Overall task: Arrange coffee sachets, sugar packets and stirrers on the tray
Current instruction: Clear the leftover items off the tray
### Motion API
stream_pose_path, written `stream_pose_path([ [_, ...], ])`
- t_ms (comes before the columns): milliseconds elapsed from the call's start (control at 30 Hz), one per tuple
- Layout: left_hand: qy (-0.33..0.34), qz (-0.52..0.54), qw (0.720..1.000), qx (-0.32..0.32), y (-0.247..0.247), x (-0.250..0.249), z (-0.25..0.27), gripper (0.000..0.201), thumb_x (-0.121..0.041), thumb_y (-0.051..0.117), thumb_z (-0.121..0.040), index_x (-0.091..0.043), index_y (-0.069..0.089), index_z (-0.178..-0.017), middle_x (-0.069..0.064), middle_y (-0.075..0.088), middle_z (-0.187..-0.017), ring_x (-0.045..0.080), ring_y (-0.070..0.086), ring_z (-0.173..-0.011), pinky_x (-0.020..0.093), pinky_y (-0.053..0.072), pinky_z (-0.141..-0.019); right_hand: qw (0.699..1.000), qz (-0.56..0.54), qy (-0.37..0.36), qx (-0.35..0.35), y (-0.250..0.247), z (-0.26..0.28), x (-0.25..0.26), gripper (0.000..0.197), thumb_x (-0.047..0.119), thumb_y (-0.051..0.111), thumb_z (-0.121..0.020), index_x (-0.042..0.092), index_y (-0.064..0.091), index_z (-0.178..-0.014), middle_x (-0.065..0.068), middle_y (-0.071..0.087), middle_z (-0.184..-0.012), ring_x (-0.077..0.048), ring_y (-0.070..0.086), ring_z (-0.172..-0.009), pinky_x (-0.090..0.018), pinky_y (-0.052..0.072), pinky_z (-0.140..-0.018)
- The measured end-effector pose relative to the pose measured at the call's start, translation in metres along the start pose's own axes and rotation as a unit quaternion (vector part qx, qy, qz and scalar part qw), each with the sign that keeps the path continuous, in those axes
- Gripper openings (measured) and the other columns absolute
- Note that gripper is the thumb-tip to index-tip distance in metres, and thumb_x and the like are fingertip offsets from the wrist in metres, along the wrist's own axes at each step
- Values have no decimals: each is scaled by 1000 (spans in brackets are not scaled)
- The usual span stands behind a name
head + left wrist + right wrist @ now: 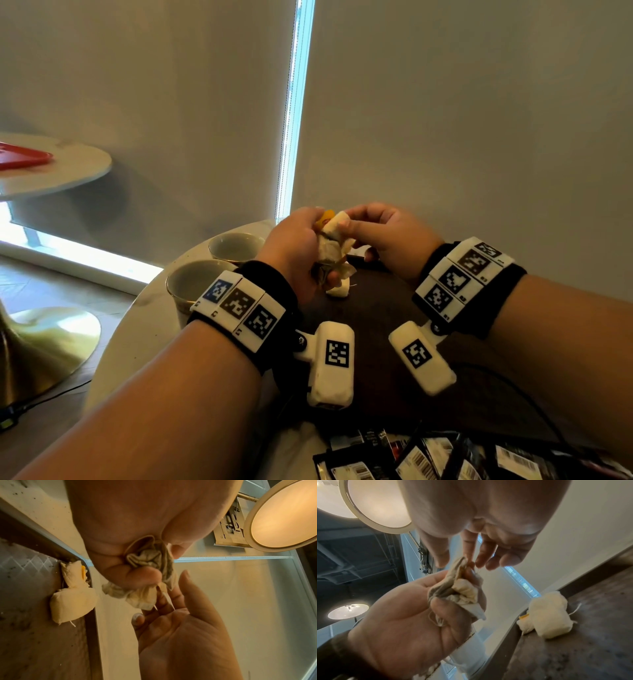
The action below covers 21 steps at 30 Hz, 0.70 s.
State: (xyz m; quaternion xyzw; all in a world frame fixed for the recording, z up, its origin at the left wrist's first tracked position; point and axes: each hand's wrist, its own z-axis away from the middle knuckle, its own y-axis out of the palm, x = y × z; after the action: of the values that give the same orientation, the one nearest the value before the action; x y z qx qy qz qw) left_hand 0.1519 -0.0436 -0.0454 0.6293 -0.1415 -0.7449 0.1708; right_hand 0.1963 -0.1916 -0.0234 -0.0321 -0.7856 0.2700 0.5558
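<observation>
My left hand grips a crumpled bundle of cream paper sachets above the far end of the dark tray. My right hand pinches one cream sachet at the top of that bundle, next to a yellow tag. In the left wrist view the bundle sits in the left fist, with the right hand's fingers against it and a thread. Another cream sachet lies on the tray by its far rim.
Two empty cups stand on the round table left of the tray. A pile of black sachets lies near the front edge. Further left, a second table holds a red tray.
</observation>
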Motion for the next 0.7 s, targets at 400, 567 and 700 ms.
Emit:
stream_pose_path([
  [400, -3, -58, 998, -22, -2, -1, 0, 39, -46, 53, -98, -14, 64, -117, 13, 64, -105, 26, 60, -83, 25, 46, -48, 996, -70, -12, -53, 3, -6, -10, 12, 8, 75, -85, 16, 66, -88, -14, 74, -92, -28, 69, -83, -36, 52, -66],
  [567, 22, -87, 995, -43, -2, 3, -5, 28, -38, 63, -97, -16, 58, -115, 16, 65, -110, 24, 66, -80, 29, 49, -60, 995, -85, -11, -55, 1, -6, -12, 19, 3, 75, -84, 16, 61, -85, -9, 71, -81, -25, 68, -77, -35, 51, -62],
  [700, 68, -105, 991, -56, -4, 4, -11, 18, -31, 61, -99, -20, 60, -113, 16, 64, -107, 23, 65, -76, 31, 49, -57, 994, -97, 1, -58, -2, -4, -13, 28, 2, 76, -81, 17, 53, -80, -16, 66, -88, -29, 68, -81, -35, 51, -60],
])
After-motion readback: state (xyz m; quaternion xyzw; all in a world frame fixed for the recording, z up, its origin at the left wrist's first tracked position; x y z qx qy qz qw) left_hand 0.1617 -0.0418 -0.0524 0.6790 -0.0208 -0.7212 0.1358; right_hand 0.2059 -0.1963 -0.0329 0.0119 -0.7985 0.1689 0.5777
